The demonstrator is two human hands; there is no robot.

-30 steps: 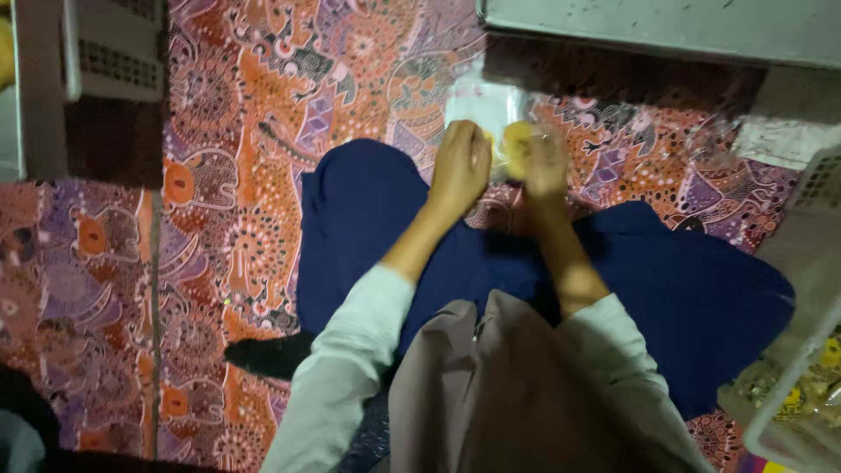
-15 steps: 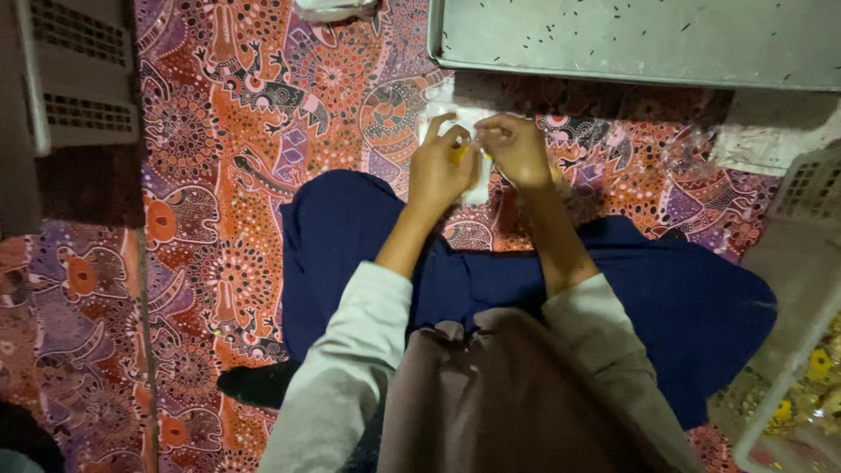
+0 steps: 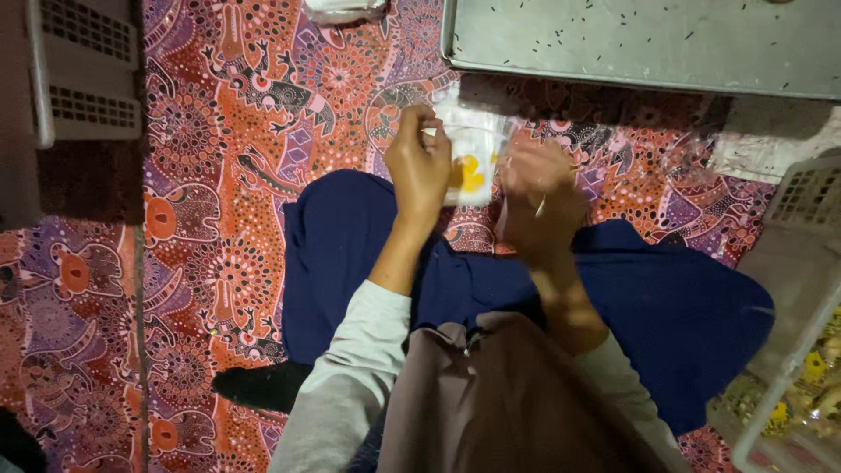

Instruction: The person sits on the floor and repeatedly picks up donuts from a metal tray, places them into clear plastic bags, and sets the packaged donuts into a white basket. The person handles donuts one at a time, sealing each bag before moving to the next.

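Mid-frame, the left hand (image 3: 419, 166) pinches a small clear bag (image 3: 470, 149) with something yellow inside. The right hand (image 3: 540, 197) sits just beside it — blurred, so I cannot tell its fingers. A metal tray (image 3: 648, 44) lies at upper right.

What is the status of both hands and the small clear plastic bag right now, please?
Left hand gripping small clear plastic bag with yellow contents. Right hand beside the bag, motion-blurred, grip unclear. Metal tray just beyond; nothing between the hands.

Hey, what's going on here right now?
A person sits on a patterned mat. Their left hand holds up a small clear plastic packet with something yellow inside. The right hand is beside it, blurred, so its grip is unclear. A grey metal tray lies just beyond, and a white basket sits at the right.
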